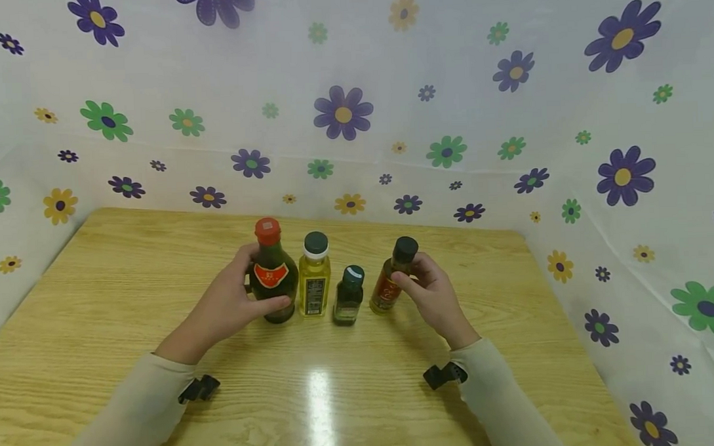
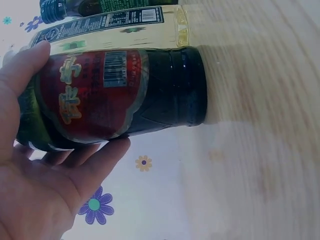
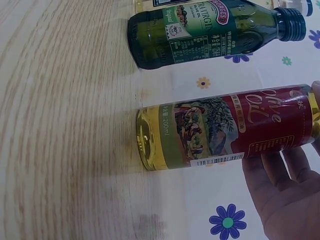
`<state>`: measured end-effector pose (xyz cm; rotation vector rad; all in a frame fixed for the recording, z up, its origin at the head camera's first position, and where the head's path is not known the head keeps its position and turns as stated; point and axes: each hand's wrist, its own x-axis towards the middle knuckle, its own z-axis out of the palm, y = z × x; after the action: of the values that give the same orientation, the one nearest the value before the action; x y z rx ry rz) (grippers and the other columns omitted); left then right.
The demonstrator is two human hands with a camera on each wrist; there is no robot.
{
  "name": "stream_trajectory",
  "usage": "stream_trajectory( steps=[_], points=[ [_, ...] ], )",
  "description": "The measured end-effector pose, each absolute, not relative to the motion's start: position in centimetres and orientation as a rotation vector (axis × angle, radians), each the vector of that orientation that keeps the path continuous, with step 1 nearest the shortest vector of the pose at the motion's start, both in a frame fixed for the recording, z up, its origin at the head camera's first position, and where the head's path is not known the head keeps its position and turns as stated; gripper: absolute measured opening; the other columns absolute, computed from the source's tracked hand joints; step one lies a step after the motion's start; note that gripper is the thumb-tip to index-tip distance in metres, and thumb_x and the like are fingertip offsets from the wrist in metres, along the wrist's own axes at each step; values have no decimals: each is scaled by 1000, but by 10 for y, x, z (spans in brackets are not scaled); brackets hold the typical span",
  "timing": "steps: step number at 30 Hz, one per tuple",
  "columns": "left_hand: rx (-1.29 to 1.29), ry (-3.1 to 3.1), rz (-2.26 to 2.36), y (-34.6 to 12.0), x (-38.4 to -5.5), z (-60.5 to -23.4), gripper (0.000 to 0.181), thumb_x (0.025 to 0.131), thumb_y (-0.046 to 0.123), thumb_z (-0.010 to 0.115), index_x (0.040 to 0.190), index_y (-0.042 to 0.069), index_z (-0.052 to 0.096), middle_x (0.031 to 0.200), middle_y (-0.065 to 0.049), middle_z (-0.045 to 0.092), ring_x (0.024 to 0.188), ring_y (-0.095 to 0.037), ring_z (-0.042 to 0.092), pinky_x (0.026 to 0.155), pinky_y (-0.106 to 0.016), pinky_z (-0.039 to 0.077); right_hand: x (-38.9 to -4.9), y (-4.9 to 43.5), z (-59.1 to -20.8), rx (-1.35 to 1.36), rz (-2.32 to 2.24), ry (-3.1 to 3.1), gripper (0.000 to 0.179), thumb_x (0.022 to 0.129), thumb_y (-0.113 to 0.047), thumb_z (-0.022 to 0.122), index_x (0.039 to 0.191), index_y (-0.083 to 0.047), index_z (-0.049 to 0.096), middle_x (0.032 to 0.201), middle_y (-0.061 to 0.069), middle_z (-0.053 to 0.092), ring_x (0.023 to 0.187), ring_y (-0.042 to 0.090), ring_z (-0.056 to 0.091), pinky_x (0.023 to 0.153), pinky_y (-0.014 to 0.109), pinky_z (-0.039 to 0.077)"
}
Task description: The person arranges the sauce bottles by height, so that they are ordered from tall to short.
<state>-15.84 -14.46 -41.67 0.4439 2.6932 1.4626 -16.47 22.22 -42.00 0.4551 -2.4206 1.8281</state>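
This looks like a staged indoor booth: a pale yellow wood-grain tabletop (image 1: 128,270) enclosed at the back and both sides by hanging white sheeting printed with purple, green and yellow flowers (image 1: 374,45). A pair of small black wrist-worn devices (image 1: 199,388) suggests a recording set. A slim clear-glass oil bottle with a black cap and dark red label (image 1: 386,293) hints at a kitchen, but what room lies beyond the sheeting cannot be told.

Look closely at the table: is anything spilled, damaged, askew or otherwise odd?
Nothing clearly stands out. The red-capped bottle, yellow oil bottle, small green bottle and rightmost bottle all wear caps, and the table shows no spill. The rightmost bottle seems to lean in the head view, but whether it truly tilts is unclear.
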Motion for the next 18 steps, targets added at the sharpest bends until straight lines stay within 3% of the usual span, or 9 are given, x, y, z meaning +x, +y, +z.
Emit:
stream_trajectory(
  steps=[9, 18],
  points=[
    [424, 2764, 1494, -139, -154, -417, 95, 81, 39, 90, 156, 13, 37, 149, -14, 48, 133, -39, 51, 98, -60, 54, -164, 222, -421, 439, 1830, -2418, 28, 102, -13, 67, 128, -3, 61, 126, 11, 64, 124, 16, 61, 102, 27, 52],
    [380, 2791, 1539, -135, -146, -414, 97, 82, 34, 90, 158, 8, 34, 148, -14, 49, 131, -36, 51, 98, -60, 54, -164, 221, -422, 437, 1841, -2402, 27, 102, -12, 66, 128, -3, 61, 125, 10, 64, 124, 16, 61, 102, 27, 52]
  ],
)
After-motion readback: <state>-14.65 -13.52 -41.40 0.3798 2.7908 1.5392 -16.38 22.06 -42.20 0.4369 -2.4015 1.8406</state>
